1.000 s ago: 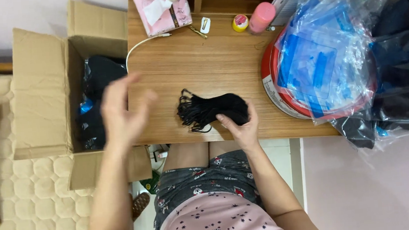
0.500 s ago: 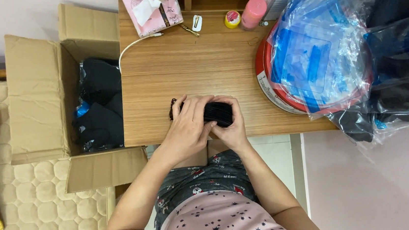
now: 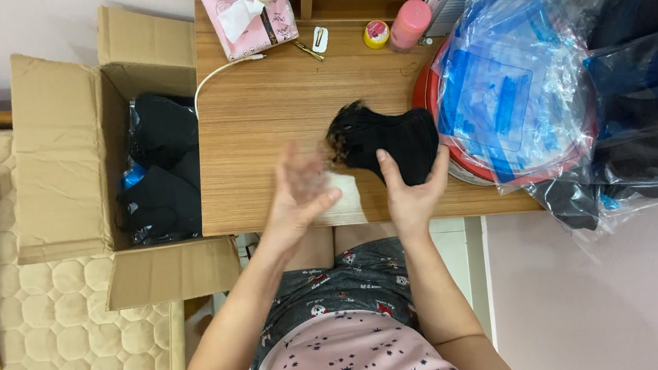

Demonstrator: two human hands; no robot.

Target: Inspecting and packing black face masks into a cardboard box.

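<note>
Wooden worktop [image 3: 261, 135] with an open cardboard box [image 3: 64, 152] of black stuff at its left. Left hand [image 3: 302, 191] blurry, open, holding nothing; right hand [image 3: 413, 193] grips the black fabric face-mask stack [image 3: 385, 140] mid-worktop. Looks like sorting; next needs both hands steady.

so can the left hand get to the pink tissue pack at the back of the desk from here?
Probably yes. The left hand is free above the desk, and the bare wood between it and the pink tissue pack holds only a thin white cable.

Open brown cardboard box [image 3: 64, 152] left of desk; pink tissue pack [image 3: 250, 21] at back
</note>
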